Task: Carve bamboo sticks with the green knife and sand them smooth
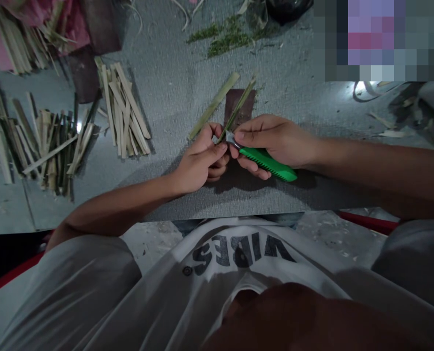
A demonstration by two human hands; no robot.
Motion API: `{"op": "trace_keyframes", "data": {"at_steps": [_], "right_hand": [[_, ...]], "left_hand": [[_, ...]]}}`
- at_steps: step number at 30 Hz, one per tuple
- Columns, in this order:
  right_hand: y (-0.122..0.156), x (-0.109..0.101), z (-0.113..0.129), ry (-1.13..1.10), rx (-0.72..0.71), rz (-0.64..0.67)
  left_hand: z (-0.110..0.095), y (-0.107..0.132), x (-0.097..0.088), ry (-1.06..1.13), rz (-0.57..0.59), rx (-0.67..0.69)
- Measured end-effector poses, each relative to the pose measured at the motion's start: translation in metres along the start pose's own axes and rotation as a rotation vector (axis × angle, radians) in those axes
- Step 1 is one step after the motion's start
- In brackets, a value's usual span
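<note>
My left hand (202,158) is closed around the near end of a thin bamboo strip (239,105) that points away from me over a small dark board (248,109). My right hand (271,141) grips a green-handled utility knife (268,165). Its short metal blade meets the strip right beside my left fingers. A second, wider pale strip (214,106) lies slanted on the grey mat just left of the board, its near end by my left hand.
A pile of cut pale strips (124,114) lies to the left. Further left is a darker heap of bamboo pieces (45,146). Green shavings (226,36) are scattered at the top of the grey mat (173,73). More bundled strips (23,39) sit top left.
</note>
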State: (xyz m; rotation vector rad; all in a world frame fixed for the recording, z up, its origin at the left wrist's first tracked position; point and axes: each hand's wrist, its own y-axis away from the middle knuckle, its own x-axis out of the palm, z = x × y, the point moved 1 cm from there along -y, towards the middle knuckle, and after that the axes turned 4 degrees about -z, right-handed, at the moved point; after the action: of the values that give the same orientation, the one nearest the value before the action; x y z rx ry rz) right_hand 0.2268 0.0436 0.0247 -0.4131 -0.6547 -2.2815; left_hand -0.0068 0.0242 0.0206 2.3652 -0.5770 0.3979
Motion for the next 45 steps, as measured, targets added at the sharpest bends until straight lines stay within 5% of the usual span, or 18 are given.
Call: {"op": "trace_keyframes", "data": {"at_steps": [7, 15, 19, 29, 34, 39, 45], "right_hand": [[-0.001, 0.003, -0.009, -0.057, 0.013, -0.052], [0.008, 0.0, 0.01, -0.032, 0.037, -0.156], [0.007, 0.007, 0.009, -0.058, 0.059, -0.088], [0.013, 0.005, 0.022, -0.025, 0.088, -0.158], [0.0, -0.004, 0.007, -0.039, 0.024, -0.043], [-0.004, -0.019, 0.015, 0.008, -0.098, -0.072], [-0.005, -0.01, 0.008, -0.014, -0.034, 0.045]], "left_hand": [[0.004, 0.002, 0.002, -0.065, -0.013, 0.034], [0.007, 0.002, 0.001, -0.161, 0.019, 0.099], [0.009, 0.003, 0.003, -0.22, -0.005, 0.182], [0.012, 0.0, 0.001, -0.221, -0.088, 0.125], [0.016, 0.0, -0.001, -0.226, -0.046, 0.164], [0.018, -0.003, -0.002, -0.217, 0.052, 0.231], [0.012, -0.001, 0.003, -0.19, 0.05, 0.222]]}}
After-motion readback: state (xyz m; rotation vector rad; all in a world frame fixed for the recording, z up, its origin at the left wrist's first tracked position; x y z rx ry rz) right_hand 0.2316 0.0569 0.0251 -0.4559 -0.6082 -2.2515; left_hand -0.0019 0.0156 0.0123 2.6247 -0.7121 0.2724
